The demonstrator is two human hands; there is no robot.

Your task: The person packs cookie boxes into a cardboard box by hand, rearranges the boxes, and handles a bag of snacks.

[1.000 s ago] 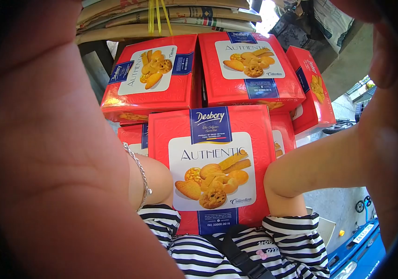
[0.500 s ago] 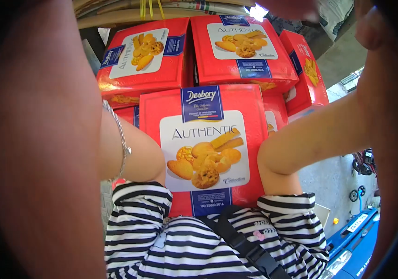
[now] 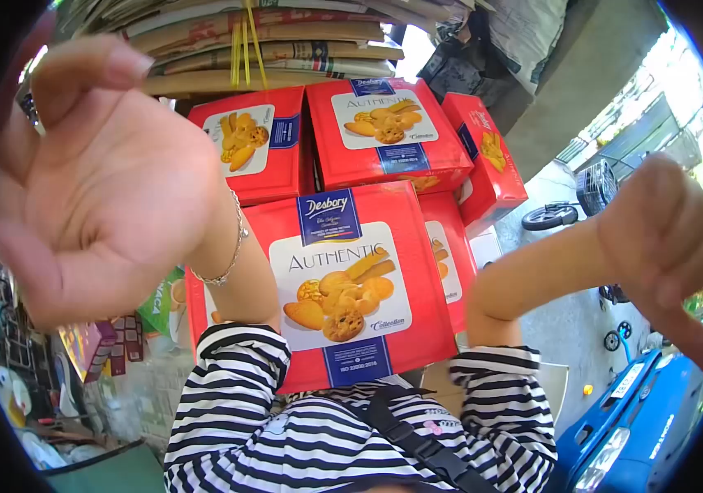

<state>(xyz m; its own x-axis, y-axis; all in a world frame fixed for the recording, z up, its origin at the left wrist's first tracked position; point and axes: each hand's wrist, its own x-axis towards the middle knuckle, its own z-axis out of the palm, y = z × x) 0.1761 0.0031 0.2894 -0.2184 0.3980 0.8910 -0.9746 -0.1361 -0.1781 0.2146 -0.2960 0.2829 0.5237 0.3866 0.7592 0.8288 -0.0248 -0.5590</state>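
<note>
Desbory biscuit box (image 3: pixel 343 283) closed before me, contents hidden; my left hand (image 3: pixel 113 189) loosely spread, right hand (image 3: pixel 664 230) well apart, can't tell grip.

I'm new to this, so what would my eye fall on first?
Probably the square red cardboard biscuit box at the centre, before the black-and-white striped clothing. Then the bare left hand, looming at upper left with its palm showing, and a silver chain bracelet around its wrist.
</note>
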